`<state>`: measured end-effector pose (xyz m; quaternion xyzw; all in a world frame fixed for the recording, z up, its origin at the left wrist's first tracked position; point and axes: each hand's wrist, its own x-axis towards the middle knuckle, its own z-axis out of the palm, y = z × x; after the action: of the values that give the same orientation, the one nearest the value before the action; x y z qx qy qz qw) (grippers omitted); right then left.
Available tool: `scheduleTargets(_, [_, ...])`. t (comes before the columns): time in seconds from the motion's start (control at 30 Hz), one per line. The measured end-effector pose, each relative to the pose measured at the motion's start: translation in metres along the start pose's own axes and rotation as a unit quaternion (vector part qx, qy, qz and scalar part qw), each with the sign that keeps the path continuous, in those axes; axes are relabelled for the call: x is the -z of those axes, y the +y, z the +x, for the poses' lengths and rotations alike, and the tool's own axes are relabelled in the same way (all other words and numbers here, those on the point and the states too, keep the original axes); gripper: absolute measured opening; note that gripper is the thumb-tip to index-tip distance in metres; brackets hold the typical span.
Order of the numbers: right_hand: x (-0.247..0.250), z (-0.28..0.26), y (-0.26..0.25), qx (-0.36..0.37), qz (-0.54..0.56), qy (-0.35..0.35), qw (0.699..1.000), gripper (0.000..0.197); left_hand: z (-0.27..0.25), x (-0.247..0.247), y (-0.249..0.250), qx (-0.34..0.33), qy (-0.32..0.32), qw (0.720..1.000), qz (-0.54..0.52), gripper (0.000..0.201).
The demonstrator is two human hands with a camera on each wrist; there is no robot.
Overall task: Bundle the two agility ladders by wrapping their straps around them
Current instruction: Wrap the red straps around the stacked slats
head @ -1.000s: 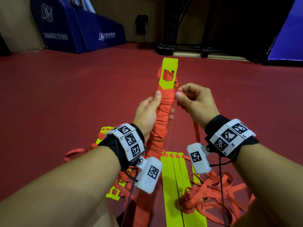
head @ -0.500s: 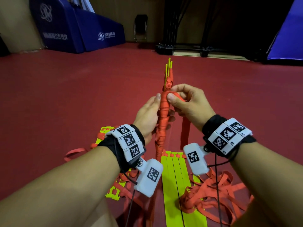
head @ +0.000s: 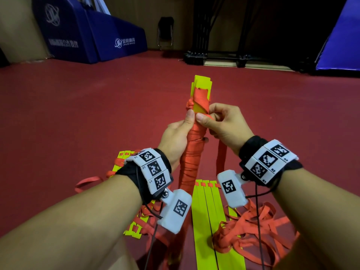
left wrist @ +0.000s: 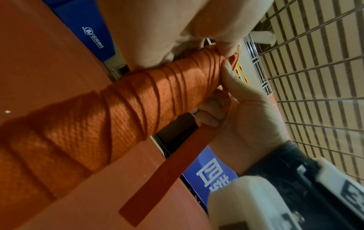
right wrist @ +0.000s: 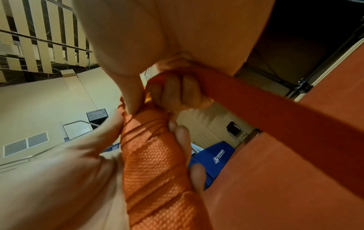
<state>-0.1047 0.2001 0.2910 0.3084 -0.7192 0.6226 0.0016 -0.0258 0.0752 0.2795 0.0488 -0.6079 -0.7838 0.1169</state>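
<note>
From the head camera I saw my left hand [head: 176, 137] clamped around the upright bundle of yellow plastic rungs wound in orange webbing [head: 191, 152], and my right hand [head: 224, 123] pinching the loose flat orange strap [left wrist: 167, 168] against its top. Only the wrist views showed the strap's weave; its far end was cut off.

A sports hall: red sports floor [head: 78, 117] stretching beyond the hands, blue padded mats [head: 87, 36] against the far wall, a scoreboard [right wrist: 97, 116], a folding chair [head: 165, 34].
</note>
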Motion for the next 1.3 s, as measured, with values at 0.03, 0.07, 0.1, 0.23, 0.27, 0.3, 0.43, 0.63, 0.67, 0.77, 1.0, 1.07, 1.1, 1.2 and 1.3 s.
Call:
scheduleTargets(0.03, [0.001, 0.000, -0.002, -0.002, 0.010, -0.001, 1.000, 0.022, 0.000, 0.001, 0.001, -0.015, 0.007, 1.000, 0.004, 0.044])
scheduleTargets(0.07, [0.002, 0.001, -0.003, 0.000, 0.021, 0.002, 1.000, 0.018, 0.001, 0.001, 0.002, -0.031, 0.016, 0.999, 0.005, 0.042])
scheduleTargets(0.1, [0.003, 0.001, -0.005, 0.004, 0.031, 0.007, 0.999, 0.018, 0.002, 0.002, 0.003, -0.043, 0.027, 0.999, 0.006, 0.043])
scheduleTargets(0.23, [0.004, 0.001, -0.006, 0.049, 0.038, 0.000, 0.998, 0.019, 0.003, 0.007, 0.003, -0.050, 0.046, 0.998, 0.015, 0.048])
scheduleTargets(0.27, [0.003, 0.000, -0.005, 0.066, 0.027, -0.006, 0.997, 0.015, 0.004, 0.007, 0.003, -0.045, 0.046, 0.998, 0.014, 0.051])
scheduleTargets(0.3, [0.001, 0.000, -0.004, 0.080, 0.021, -0.009, 0.997, 0.012, 0.004, 0.008, 0.003, -0.038, 0.047, 0.998, 0.013, 0.053])
scheduleTargets(0.43, [-0.001, -0.001, -0.003, 0.101, 0.023, -0.009, 0.995, 0.008, 0.006, 0.007, 0.004, -0.004, 0.054, 0.999, 0.005, 0.056])
scheduleTargets(0.63, [-0.007, -0.005, -0.009, 0.112, 0.030, -0.019, 0.993, 0.011, -0.003, 0.001, 0.006, 0.022, 0.049, 0.998, 0.018, 0.039])
scheduleTargets(0.67, [-0.008, -0.006, -0.011, 0.109, 0.030, -0.024, 0.993, 0.013, -0.003, -0.001, 0.005, 0.021, 0.046, 0.999, 0.008, 0.034])
scheduleTargets(0.77, [-0.011, -0.008, -0.011, 0.090, 0.024, -0.033, 0.995, 0.016, -0.002, -0.001, 0.004, 0.031, 0.045, 0.998, 0.008, 0.032])
scheduleTargets(1.0, [-0.009, -0.006, -0.008, 0.046, 0.022, 0.026, 0.998, 0.031, -0.006, -0.005, 0.006, 0.055, -0.003, 0.997, -0.053, 0.060])
scheduleTargets(1.07, [-0.007, -0.004, -0.004, 0.041, 0.002, 0.049, 0.998, 0.036, -0.007, -0.005, 0.005, 0.045, -0.023, 0.998, -0.048, 0.062])
scheduleTargets(1.1, [-0.006, -0.003, -0.002, 0.040, -0.012, 0.060, 0.997, 0.038, -0.007, -0.006, 0.004, 0.034, -0.028, 0.998, -0.041, 0.059])
scheduleTargets(1.2, [-0.003, -0.002, -0.002, 0.045, -0.032, 0.070, 0.996, 0.032, -0.007, -0.005, 0.004, 0.017, -0.028, 0.999, -0.030, 0.038])
scheduleTargets(1.3, [0.000, -0.002, -0.004, 0.052, -0.024, 0.043, 0.997, 0.020, -0.004, -0.004, 0.006, -0.001, -0.004, 0.999, -0.033, 0.037])
